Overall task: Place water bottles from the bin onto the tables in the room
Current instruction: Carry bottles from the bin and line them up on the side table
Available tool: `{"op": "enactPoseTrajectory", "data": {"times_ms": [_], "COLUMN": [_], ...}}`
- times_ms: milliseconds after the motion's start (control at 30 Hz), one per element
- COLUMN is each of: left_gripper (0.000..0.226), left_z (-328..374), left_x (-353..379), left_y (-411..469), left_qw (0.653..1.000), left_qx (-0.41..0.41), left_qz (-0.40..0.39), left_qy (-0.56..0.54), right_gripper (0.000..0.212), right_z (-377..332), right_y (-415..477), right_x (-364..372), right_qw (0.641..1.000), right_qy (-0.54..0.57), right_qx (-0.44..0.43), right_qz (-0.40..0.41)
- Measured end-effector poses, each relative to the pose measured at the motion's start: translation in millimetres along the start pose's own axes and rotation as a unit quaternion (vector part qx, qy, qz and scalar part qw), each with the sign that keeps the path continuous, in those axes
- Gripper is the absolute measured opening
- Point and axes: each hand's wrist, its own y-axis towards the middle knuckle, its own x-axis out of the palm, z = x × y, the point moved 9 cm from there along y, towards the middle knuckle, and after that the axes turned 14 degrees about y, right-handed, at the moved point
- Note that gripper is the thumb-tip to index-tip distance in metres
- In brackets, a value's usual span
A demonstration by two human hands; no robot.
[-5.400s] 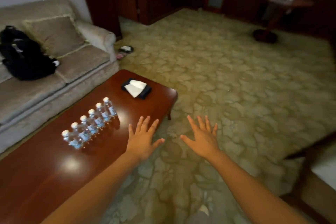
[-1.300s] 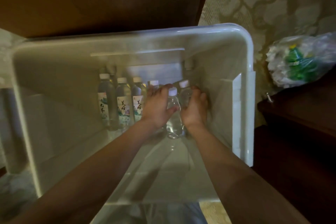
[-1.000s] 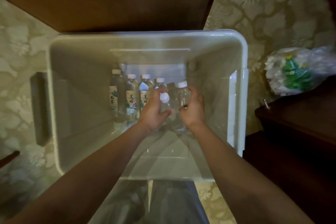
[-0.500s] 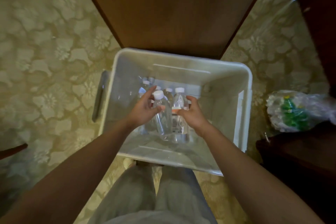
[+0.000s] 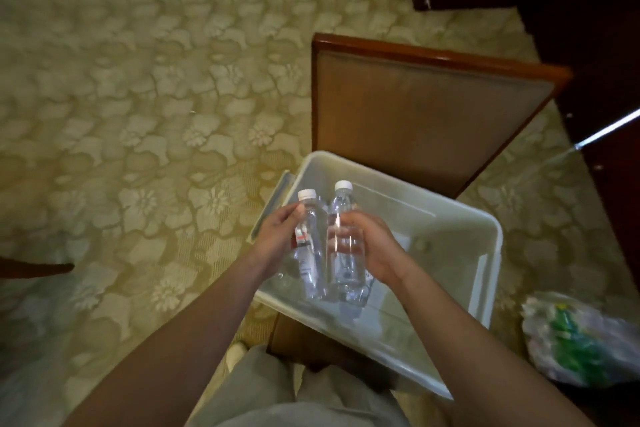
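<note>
- Both bottles are up, over the near-left corner of the bin (image 5: 450,243), one in each bare hand!
- The left grip (image 5: 280,236) has its fingers curled round the left bottle (image 5: 311,260), thumb pressed high by the shoulder, just under the cap.
- The right grip (image 5: 372,248) is wrapped round the mid-body of the right bottle (image 5: 348,276), and its fingertips show through the clear plastic.
- Both bottles stand close to upright, with white screw caps pointing up and away from the person and bases down toward the bin.
- Their long axes run nearly parallel, and the two sit side by side, just about touching along the bodies.
- The bottles are slim, round, clear plastic cylinders that narrow at the neck. The left one shows a label edge with a red patch, too blurred to read.
- The bin is translucent white plastic, rectangular, with rounded corners and a thick rolled rim.
- Behind the bin is a flat brown padded panel (image 5: 415,107) framed in reddish polished wood.
- The carpet (image 5: 138,80) is olive and cream, with a raised floral pattern.
- A crinkled clear plastic bag (image 5: 585,350) with green showing inside lies on the floor to the right of the bin.
- Grey trouser fabric (image 5: 294,402) fills the bottom edge of the view.
</note>
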Motion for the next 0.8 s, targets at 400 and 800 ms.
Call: {"op": "enactPoseTrajectory", "data": {"times_ms": [400, 800], "left_gripper": [0.047, 0.049], "left_z": [-7, -49], "left_x": [-62, -174], "left_y": [-48, -118], "left_qw": [0.963, 0.918], "left_qx": [-0.099, -0.103], "left_qz": [0.034, 0.085], "left_qy": [-0.247, -0.373], "right_gripper": [0.036, 0.031], "right_z": [9, 73], "right_y": [-15, -57], "right_x": [88, 196], "right_qw": [0.994, 0.967], "right_qy": [-0.07, -0.198], "right_qx": [0.028, 0.055], "right_qz": [-0.075, -0.153]}}
